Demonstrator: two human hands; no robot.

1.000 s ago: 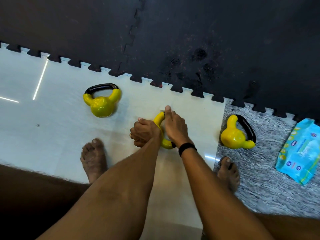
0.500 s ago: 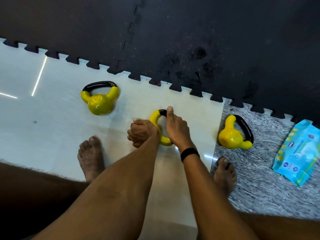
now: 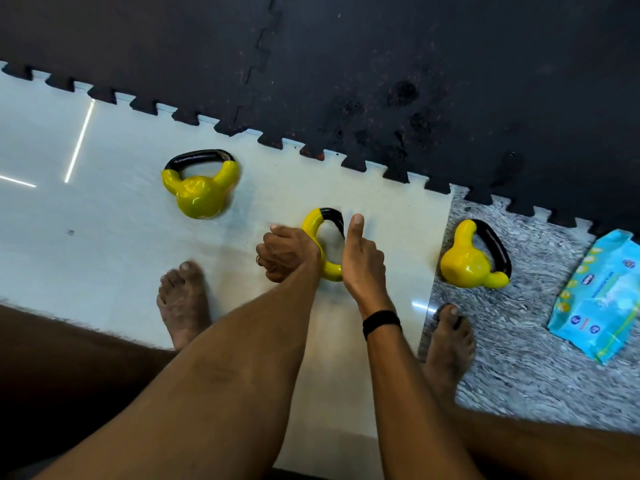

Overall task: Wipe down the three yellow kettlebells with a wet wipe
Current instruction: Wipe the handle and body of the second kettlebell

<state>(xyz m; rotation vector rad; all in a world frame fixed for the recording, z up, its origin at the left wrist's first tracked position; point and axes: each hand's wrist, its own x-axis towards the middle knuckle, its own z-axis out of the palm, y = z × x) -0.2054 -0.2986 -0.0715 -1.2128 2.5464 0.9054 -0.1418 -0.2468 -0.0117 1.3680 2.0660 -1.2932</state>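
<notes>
At frame centre, left hand (image 3: 287, 252) gripping middle kettlebell (image 3: 317, 225), right hand (image 3: 362, 259) against its handle, thumb up, grip unclear.

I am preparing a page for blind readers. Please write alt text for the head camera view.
Seen from above, a person's left hand and right hand hold the middle yellow kettlebell on a pale floor tile. Two more yellow kettlebells lie on their sides, one at left, one at right, beside a blue pack of wet wipes; bare feet show below.
</notes>
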